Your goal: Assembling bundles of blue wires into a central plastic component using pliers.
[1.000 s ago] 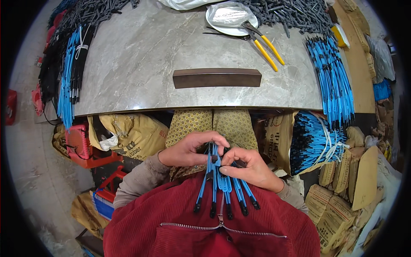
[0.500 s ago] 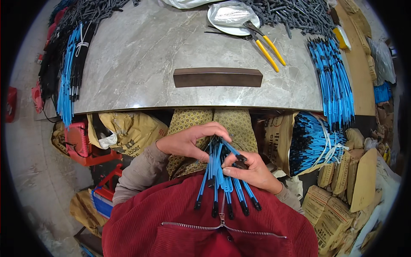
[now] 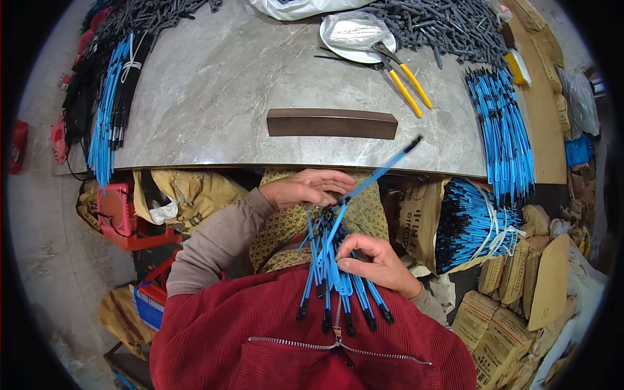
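I see my right hand point(image 3: 377, 260) closed around the bundle of blue ties point(image 3: 331, 273) over my lap; my left hand point(image 3: 305, 188) pinches one thin, light, bendy strip point(image 3: 377, 172), best gripped mid-length.

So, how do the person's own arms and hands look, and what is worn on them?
Both hands are bare, with no gloves: left hand, right hand. The left forearm wears a long, ribbed grey-brown sleeve. A similar cuff shows at the right wrist. Over it is a red corduroy top with a zip.
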`<state>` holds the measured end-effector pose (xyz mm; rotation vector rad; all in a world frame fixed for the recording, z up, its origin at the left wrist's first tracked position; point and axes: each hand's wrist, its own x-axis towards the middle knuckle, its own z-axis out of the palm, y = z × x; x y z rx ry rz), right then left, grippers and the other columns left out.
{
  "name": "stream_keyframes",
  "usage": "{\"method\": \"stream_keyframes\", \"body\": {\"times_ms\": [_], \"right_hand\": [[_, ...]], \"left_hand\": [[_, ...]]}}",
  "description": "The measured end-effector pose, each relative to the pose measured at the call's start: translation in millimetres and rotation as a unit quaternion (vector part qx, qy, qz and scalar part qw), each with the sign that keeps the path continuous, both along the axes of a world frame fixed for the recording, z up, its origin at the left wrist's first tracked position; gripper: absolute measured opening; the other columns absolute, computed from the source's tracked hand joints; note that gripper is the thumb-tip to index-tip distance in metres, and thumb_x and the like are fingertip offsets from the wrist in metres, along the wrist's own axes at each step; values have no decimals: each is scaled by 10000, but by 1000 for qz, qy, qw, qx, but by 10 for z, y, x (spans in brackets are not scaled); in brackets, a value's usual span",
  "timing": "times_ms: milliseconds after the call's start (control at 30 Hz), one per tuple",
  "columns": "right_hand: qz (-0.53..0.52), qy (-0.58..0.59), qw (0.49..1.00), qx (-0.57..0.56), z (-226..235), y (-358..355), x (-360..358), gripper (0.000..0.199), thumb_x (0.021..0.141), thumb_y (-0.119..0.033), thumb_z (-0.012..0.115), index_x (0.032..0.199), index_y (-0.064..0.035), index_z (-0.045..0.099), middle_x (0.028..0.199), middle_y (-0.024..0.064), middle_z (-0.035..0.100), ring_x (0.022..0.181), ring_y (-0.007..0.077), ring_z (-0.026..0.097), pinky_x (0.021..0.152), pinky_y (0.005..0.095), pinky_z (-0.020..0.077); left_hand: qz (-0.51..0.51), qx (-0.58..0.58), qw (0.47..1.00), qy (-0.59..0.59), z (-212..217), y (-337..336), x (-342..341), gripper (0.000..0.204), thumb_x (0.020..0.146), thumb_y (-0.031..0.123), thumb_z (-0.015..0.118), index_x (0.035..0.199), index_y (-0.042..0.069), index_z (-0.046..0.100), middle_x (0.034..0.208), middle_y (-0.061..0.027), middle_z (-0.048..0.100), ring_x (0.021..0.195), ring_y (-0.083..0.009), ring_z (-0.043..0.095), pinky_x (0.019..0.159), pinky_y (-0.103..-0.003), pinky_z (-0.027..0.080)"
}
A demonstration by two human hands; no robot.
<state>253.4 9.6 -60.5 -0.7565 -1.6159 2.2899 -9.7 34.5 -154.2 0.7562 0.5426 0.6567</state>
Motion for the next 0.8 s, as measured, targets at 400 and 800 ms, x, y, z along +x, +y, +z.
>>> {"method": "stream_keyframes", "body": {"times_ms": [400, 800], "right_hand": [[6, 12, 1000, 26, 14, -61, 101, 92, 952, -91, 675, 981, -9, 643, 930, 22, 634, 876, 97, 597, 780, 263, 485], [-59, 37, 995, 65, -28, -195, 220, 79, 913, -60, 712, 955, 5, 697, 902, 49, 676, 864, 122, 635, 780, 268, 501]], "left_hand": [[3, 166, 977, 137, -221, 122, 632, 846, 787, 70, 803, 1513, 59, 369, 1169, -68, 622, 1063, -142, 576, 960, -299, 469], [26, 61, 995, 81, -116, -5, 732, 373, 841, 39, 775, 1193, 3, 654, 1043, -8, 660, 1014, -86, 600, 918, -274, 487]]}}
